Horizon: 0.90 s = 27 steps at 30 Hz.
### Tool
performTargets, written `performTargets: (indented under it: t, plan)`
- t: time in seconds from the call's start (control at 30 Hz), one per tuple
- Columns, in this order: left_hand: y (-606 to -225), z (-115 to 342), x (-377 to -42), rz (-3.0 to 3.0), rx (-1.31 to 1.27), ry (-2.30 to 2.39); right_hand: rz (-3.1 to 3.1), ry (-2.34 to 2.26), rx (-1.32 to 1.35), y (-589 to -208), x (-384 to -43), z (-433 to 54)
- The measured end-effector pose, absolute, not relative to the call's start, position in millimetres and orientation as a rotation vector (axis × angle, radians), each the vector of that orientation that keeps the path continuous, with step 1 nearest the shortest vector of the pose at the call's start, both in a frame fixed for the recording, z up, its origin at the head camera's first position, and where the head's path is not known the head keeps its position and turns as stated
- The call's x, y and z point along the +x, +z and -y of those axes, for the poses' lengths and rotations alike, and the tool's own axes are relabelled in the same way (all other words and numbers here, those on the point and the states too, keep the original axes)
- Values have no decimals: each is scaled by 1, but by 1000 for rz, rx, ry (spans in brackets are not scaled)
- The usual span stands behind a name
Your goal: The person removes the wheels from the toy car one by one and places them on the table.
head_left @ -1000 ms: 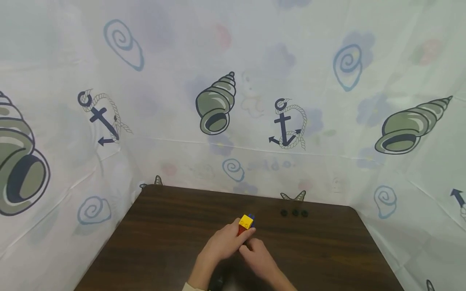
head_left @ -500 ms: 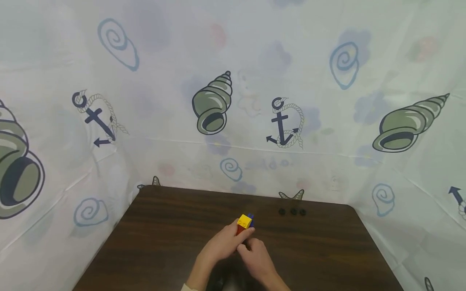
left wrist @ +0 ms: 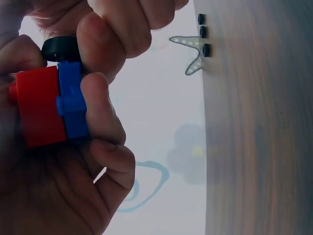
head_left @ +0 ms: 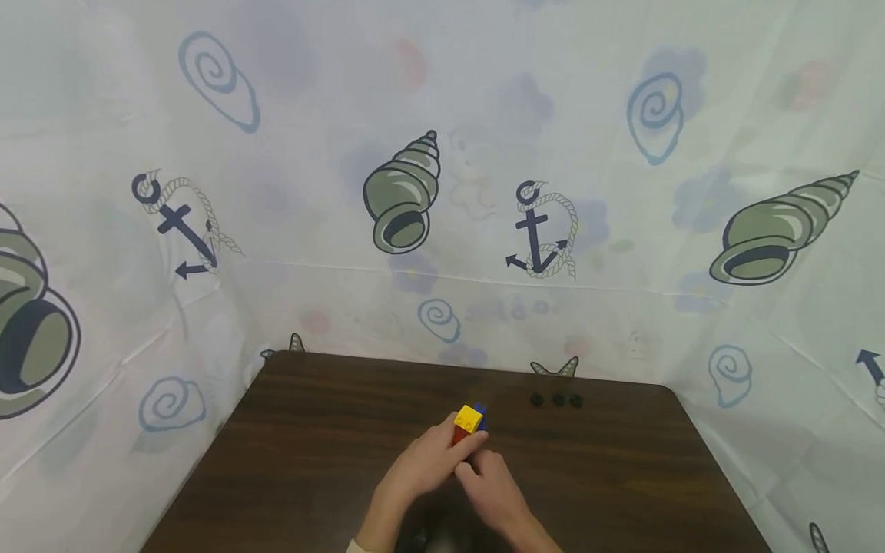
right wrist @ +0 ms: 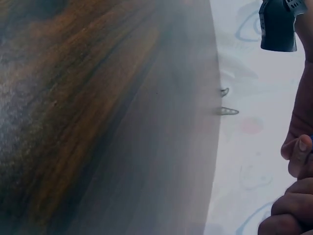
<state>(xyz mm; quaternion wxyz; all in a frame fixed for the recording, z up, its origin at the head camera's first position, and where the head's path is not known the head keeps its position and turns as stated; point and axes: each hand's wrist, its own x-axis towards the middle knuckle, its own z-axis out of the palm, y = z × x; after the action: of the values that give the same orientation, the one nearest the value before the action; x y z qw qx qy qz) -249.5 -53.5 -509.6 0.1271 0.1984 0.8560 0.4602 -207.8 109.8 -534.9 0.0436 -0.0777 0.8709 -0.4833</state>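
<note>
My left hand [head_left: 427, 461] grips a small build of toy bricks above the table. A yellow brick [head_left: 468, 418] tops it in the head view. The left wrist view shows its red brick [left wrist: 41, 107] joined to a blue axle piece [left wrist: 73, 100], with the left fingers curled round them. At one end of the blue piece is a black wheel [left wrist: 61, 49], pinched by my right hand [head_left: 492, 490]. In the right wrist view only curled fingers [right wrist: 286, 213] show at the right edge; the wheel is hidden there.
Three more black wheels [head_left: 558, 400] lie in a row near the back right of the dark wooden table [head_left: 332, 438]. A white cloth [head_left: 311, 230] printed with shells and anchors hangs behind the table and along both sides.
Both hands stay together round the brick build with almost no movement. The head view shifts slightly.
</note>
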Motion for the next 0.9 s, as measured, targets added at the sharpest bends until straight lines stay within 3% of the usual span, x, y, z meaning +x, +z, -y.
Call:
performTargets:
  t: [0.67,0.9]
  plan:
    - [-511,62,-254,-2609,567,1271,-2238,-1729,-436,-539,-216,-115]
    - [-512,63,-256,-2537,542,1317,-2192,-1878,-195,-545,-217,-130]
